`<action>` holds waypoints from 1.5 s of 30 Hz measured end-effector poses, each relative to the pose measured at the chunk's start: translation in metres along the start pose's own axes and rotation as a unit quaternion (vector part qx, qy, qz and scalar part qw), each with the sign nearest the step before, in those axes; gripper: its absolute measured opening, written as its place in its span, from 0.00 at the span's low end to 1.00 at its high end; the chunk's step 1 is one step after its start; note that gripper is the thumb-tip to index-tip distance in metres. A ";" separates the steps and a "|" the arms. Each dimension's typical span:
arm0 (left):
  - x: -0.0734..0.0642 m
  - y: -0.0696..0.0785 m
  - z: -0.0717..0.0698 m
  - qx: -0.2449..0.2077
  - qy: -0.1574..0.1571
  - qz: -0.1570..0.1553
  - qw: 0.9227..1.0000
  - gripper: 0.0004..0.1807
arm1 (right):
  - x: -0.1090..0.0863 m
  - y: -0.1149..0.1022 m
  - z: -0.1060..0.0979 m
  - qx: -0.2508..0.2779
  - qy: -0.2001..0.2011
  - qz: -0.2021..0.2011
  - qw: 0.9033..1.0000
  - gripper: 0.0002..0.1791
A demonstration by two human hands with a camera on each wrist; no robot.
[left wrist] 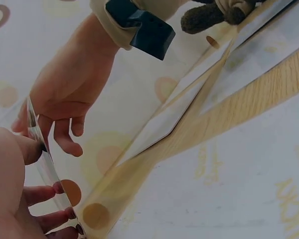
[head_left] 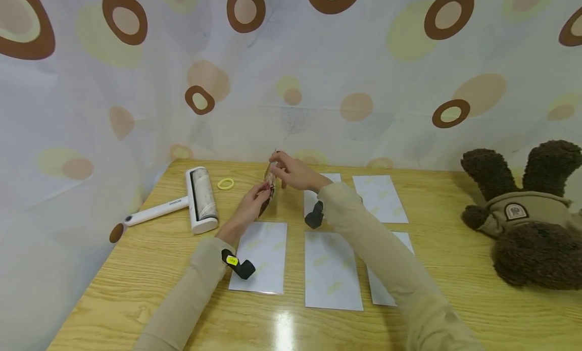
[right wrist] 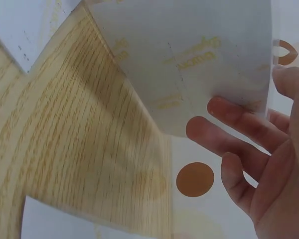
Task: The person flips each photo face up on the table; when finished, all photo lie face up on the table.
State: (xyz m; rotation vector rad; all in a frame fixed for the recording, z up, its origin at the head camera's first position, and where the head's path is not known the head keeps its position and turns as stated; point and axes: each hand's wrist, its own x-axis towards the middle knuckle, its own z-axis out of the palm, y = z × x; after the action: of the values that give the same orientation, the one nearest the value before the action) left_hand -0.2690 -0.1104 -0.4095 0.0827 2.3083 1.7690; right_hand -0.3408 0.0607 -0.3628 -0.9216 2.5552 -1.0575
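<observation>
My left hand pinches a glossy sheet by its near, lower part, thumb on one face and fingers on the other. Raised on edge above the table, the sheet looks thin in the head view; one face has a dark, coloured picture and the other is white with faint yellow print. At its far upper edge my right hand holds the sheet between thumb and fingers, as the right wrist view shows. Below my left wrist lies a similar white sheet, flat on the wooden table.
More white sheets lie in rows: one front middle, one back right, others partly under my right arm. A white lint roller and a yellow ring are at left. A brown teddy bear lies at right. A patterned curtain hangs behind.
</observation>
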 end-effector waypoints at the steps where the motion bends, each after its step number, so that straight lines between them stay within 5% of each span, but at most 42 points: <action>1: 0.000 -0.001 0.000 0.012 0.000 0.003 1.000 0.29 | -0.001 0.001 -0.001 0.006 -0.002 0.003 1.000 0.24; 4: 0.001 -0.004 0.001 0.073 0.002 0.052 0.996 0.27 | -0.006 0.003 -0.003 0.028 -0.009 0.013 0.999 0.28; 9: 0.001 -0.011 0.002 0.188 0.013 0.142 0.972 0.23 | -0.012 0.007 -0.006 0.001 -0.012 0.012 1.000 0.36; 14: -0.002 -0.013 0.002 0.254 0.011 0.111 0.961 0.30 | -0.013 0.016 -0.005 -0.052 -0.013 0.012 0.998 0.41; 21: -0.003 -0.019 0.005 0.309 0.030 0.123 0.943 0.29 | -0.013 0.023 0.005 -0.150 -0.010 0.064 0.987 0.43; 32: -0.001 -0.024 0.001 0.344 0.082 0.103 0.930 0.22 | -0.006 0.021 0.024 -0.186 -0.012 0.132 0.974 0.44; 38: -0.003 -0.022 -0.001 0.345 0.089 0.094 0.930 0.21 | -0.004 0.021 0.027 -0.196 -0.026 0.150 0.969 0.43; 45: -0.003 -0.023 0.000 0.371 0.087 0.096 0.919 0.20 | -0.003 0.020 0.029 -0.203 -0.026 0.170 0.964 0.43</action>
State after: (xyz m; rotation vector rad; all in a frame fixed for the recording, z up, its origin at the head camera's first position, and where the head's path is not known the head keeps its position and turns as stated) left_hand -0.2641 -0.1170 -0.4314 0.2958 3.0645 0.8858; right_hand -0.3353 0.0574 -0.3975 -0.5428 2.7998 -0.4153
